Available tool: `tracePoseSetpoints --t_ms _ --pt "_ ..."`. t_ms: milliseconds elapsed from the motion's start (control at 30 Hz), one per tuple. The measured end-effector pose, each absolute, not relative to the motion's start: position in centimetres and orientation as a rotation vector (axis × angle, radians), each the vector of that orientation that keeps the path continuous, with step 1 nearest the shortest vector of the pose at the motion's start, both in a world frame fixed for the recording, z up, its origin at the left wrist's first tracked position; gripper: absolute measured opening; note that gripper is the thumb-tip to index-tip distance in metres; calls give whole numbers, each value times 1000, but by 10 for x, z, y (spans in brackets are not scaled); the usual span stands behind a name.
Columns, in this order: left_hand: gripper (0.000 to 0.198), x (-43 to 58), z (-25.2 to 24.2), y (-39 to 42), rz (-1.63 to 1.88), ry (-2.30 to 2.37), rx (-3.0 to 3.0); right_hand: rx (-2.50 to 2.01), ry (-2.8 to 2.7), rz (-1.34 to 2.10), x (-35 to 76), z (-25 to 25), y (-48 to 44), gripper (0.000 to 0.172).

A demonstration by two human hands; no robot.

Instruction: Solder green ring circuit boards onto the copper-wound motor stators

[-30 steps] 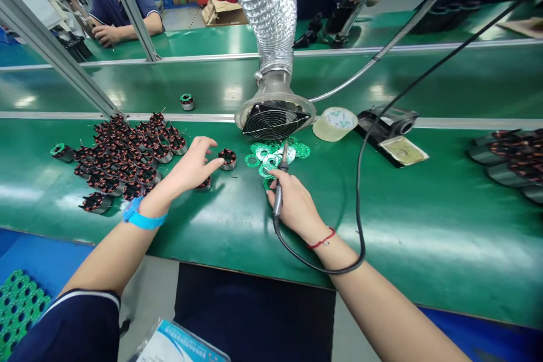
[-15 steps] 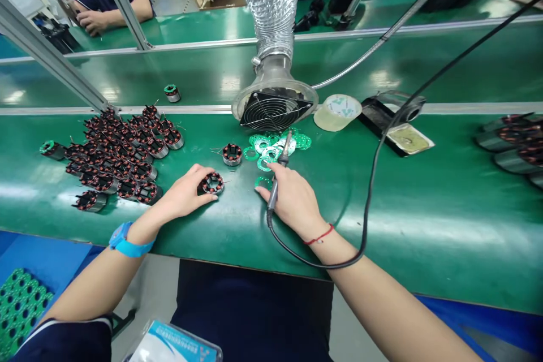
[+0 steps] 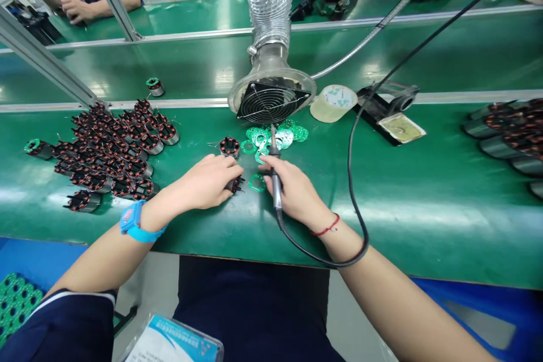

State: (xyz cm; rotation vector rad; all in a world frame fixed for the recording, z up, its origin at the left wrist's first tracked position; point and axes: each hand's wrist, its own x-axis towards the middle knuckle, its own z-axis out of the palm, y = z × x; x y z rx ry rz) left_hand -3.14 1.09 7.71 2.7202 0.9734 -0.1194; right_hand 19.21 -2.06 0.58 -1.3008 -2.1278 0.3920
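Apparently the left hand (image 3: 208, 182) clasps a half-hidden wound core (image 3: 238, 183); the right hand (image 3: 296, 191) grasps a soldering iron (image 3: 276, 190).

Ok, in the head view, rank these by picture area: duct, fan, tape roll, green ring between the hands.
Largest to smallest:
1. Duct
2. Fan
3. Tape roll
4. Green ring

The tabletop (image 3: 424, 192) is glossy, the half-covered soldering-iron handle (image 3: 277, 191) perhaps plastic.
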Motion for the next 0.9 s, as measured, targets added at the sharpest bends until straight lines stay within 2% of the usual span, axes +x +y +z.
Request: tracePoseSetpoints --t_ms 200,300,400,900 --pt "45 -35 59 12 41 870 2587 -1379 -1840 368 205 33 -49 28" --pt "54 -41 45 12 234 922 2384 -1378 -1672 457 207 26 -70 16" --pt "65 -42 35 13 353 999 2259 -1383 -1567 521 209 11 -86 11" --pt "44 -36 35 11 315 998 2393 -1386 -1482 598 210 1 -92 8"
